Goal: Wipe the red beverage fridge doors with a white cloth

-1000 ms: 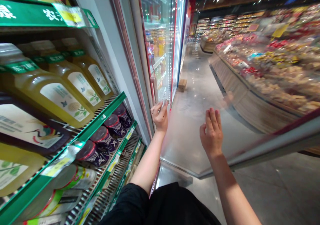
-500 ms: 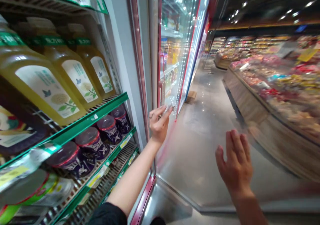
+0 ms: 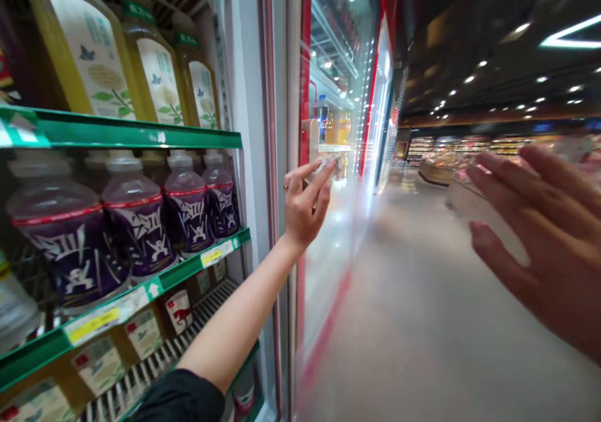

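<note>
My left hand (image 3: 304, 212) reaches forward past the fridge frame, its fingers apart and slightly bent, a ring on one finger. Its fingertips are at a glass door (image 3: 323, 272); a small pale patch there may be a reflection. My right hand (image 3: 554, 247) is raised at the right edge, blurred by motion, fingers stretched and spread, holding nothing. I cannot tell whether it touches glass. Left of my left arm are open fridge shelves with purple drink bottles (image 3: 138, 228) and large yellow drink bottles (image 3: 96, 52) above them.
Green shelf edges (image 3: 141, 128) carry price tags. A white fridge post (image 3: 248, 96) stands beside the left forearm. More lit coolers line the left, holding a blue-labelled bottle (image 3: 322, 118). Grey floor (image 3: 413, 309) runs ahead towards display stands (image 3: 439, 166) and far shelves.
The view has tilted up, bringing the purple bottles more fully into sight. My right hand has moved up, rightward and closer to the camera. My left hand stays near the glass.
</note>
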{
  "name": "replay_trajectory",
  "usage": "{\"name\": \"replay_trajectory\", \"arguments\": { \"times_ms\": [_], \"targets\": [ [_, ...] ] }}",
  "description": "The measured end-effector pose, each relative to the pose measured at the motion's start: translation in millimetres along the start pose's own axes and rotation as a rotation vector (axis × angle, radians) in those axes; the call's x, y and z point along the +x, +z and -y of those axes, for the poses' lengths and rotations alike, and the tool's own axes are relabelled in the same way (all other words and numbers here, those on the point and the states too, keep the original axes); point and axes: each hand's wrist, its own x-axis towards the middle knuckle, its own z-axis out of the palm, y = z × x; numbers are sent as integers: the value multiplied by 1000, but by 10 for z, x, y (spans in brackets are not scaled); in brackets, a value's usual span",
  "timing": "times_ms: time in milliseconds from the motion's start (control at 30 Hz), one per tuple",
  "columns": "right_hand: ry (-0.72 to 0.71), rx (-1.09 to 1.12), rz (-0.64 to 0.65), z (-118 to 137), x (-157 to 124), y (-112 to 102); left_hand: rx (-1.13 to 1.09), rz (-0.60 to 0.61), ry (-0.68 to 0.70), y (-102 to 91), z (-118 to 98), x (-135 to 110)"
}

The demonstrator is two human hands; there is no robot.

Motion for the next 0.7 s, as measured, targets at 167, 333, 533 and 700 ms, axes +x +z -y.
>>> {"name": "replay_trajectory", "arguments": {
  "times_ms": [167, 333, 533, 700],
  "targets": [
    [-284, -41, -9, -128, -56, 136, -43, -38, 40, 93, 254, -86],
    [-318, -142, 26, 20, -191, 304, -81, -148, 65, 161, 466, -184],
    [-238, -206, 37, 243, -221, 281, -113, -150, -157, 189, 505, 0],
    [-269, -187, 67, 264, -187, 224, -138, -15, -222, 59, 394, -19]
  ]
}}
